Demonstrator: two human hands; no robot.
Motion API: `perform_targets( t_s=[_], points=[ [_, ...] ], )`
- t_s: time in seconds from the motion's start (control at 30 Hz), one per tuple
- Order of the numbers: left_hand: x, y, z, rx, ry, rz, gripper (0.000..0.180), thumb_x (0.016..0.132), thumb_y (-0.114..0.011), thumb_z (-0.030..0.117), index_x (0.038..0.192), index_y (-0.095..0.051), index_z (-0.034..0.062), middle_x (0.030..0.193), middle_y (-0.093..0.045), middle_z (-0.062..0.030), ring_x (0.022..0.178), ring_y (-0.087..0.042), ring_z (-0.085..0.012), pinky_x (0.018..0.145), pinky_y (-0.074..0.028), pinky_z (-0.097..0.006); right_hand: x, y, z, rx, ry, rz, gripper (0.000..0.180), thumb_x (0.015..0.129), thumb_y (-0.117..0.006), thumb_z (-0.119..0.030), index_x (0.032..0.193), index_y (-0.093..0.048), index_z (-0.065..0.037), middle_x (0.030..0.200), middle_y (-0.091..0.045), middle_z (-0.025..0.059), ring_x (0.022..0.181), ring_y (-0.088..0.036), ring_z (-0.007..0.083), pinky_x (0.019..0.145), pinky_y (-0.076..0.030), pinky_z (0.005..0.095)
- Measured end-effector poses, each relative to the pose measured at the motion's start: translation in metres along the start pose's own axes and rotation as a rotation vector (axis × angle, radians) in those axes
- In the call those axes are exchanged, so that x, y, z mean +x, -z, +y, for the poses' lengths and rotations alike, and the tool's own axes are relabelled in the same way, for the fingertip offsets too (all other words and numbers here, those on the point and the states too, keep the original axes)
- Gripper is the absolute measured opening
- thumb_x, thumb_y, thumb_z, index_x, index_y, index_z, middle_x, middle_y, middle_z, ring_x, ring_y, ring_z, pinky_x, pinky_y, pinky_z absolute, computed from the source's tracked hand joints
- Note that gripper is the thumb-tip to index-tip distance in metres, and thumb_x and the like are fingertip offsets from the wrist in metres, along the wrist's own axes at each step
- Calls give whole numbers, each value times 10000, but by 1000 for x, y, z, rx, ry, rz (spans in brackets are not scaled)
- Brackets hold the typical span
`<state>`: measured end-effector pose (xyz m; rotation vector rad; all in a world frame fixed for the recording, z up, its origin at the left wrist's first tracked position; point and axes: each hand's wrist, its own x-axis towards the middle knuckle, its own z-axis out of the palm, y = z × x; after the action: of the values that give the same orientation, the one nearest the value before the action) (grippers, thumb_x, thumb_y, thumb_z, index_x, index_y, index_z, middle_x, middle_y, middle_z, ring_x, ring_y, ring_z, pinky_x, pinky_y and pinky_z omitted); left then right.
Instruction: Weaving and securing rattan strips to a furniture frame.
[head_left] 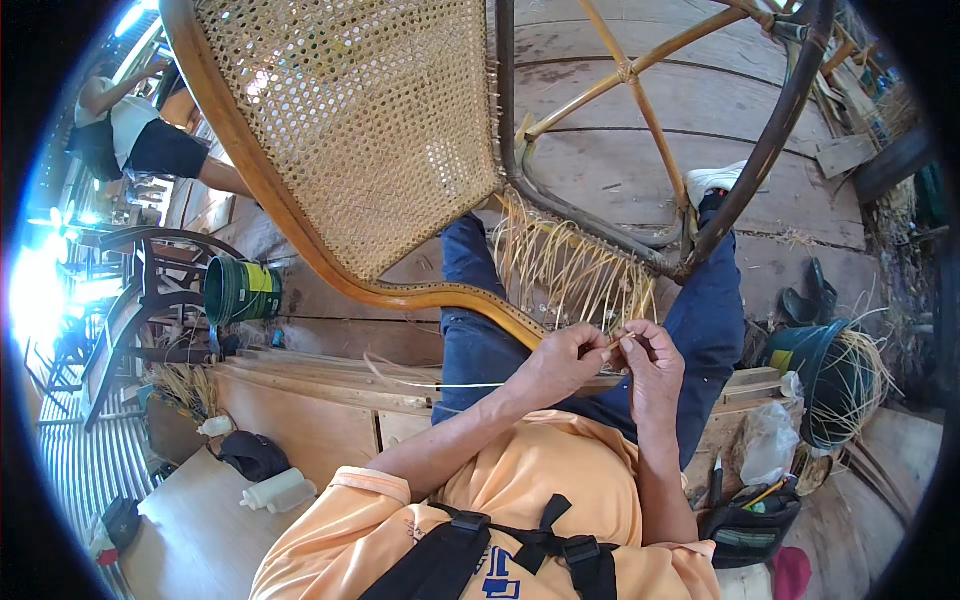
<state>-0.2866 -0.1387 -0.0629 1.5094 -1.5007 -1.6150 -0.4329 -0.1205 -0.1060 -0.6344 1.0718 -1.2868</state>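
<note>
A chair with a woven cane panel (380, 130) and a curved, glossy brown wooden frame (300, 225) leans toward my lap. Its lower end lies across my left thigh. Loose cane strands (575, 265) hang from the chair just beyond my hands. My left hand (565, 365) is closed in a pinch at the frame's near end, and a pale cane strand (465, 386) trails out leftward beside it. Close against it, my right hand (650, 362) pinches with thumb and forefinger at the strand ends. The exact grip point is partly covered by my fingers.
Dark bent legs (765, 150) and rattan cross-braces (630, 75) rise at the far right. A green bucket (242, 290) stands left; another bucket (815, 375) with cane strands sits right. Beside me are white bottles (278, 492) and a black pouch (750, 525). A person (140, 130) is far left.
</note>
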Motion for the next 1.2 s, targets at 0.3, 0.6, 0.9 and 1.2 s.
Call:
perform_targets(
  t_s=[0.3, 0.6, 0.9, 1.2],
  points=[
    [5, 11, -12, 16, -87, -58, 140, 849, -567, 99, 944, -573, -3, 824, -559, -10, 747, -473, -44, 650, -417, -216, -2, 4, -5, 443, -250, 64, 116, 814, -605, -39, 928, -583, -34, 804, -632, 85, 642, -601, 153, 552, -487, 258],
    [4, 16, -4, -31, 53, -128, 150, 844, -591, 124, 933, -598, 3, 775, -541, 49, 706, -451, -26, 626, -392, -176, 2, 1, 0, 483, -330, 61, 133, 790, -648, -64, 908, -589, -40, 761, -631, 68, 634, -613, 146, 529, -490, 244],
    [5, 11, -16, -215, 230, -259, 151, 847, -583, 134, 922, -597, 4, 741, -556, 23, 653, -498, -47, 584, -423, -203, -1, 17, 2, 520, -310, 157, 111, 797, -628, -60, 899, -589, -38, 762, -618, 54, 643, -600, 130, 533, -476, 236],
    [-18, 1, -22, 3, 418, -179, 204, 894, -517, 215, 955, -568, 27, 698, -552, -17, 576, -527, -49, 500, -393, -178, -12, 35, 6, 237, 111, 297, 94, 824, -584, -25, 915, -589, -2, 745, -578, 22, 627, -527, 63, 560, -424, 186]
  ],
)
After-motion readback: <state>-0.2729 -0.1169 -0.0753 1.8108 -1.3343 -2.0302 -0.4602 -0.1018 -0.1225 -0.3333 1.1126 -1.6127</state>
